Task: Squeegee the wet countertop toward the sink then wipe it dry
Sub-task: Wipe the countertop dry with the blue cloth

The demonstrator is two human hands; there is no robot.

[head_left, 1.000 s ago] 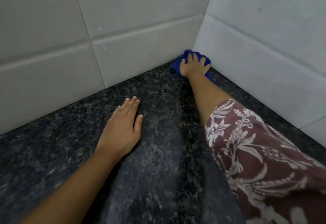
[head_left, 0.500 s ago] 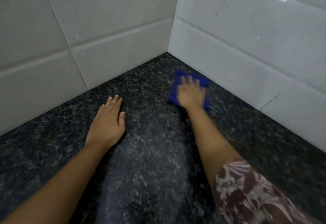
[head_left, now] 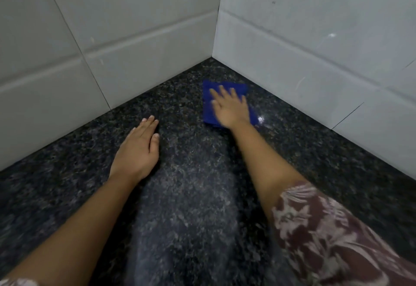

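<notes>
The blue cloth (head_left: 207, 108) lies flat on the countertop (head_left: 315, 146), near the inner corner where the two tiled walls meet. It is nearer the right wall (head_left: 315, 45) than the left wall (head_left: 139, 38) and touches neither. My right hand (head_left: 229, 108) rests palm down on top of it, fingers straight and fanned apart. It covers the middle of the cloth, so blue shows past the fingertips, along the left side and at the lower right edge. The hand grips nothing; it simply presses on the fabric. On my feed the edges of hand and cloth are a little blurred.

Just beside the cloth's lower right corner a small bright glint (head_left: 261, 119) sits on the dark speckled stone. Between my two forearms a broad pale sheen (head_left: 186, 207) runs down the countertop toward the bottom of the view; I cannot tell whether it is water or only reflected light.

My left hand (head_left: 138, 148) lies flat on the stone, well apart from the cloth and closer to me — fingers straight and held together, thumb alongside, holding nothing. It is near the foot of the left wall but not touching it. A maroon sleeve (head_left: 326, 229) with a pale floral print covers my right upper arm at the lower right.
</notes>
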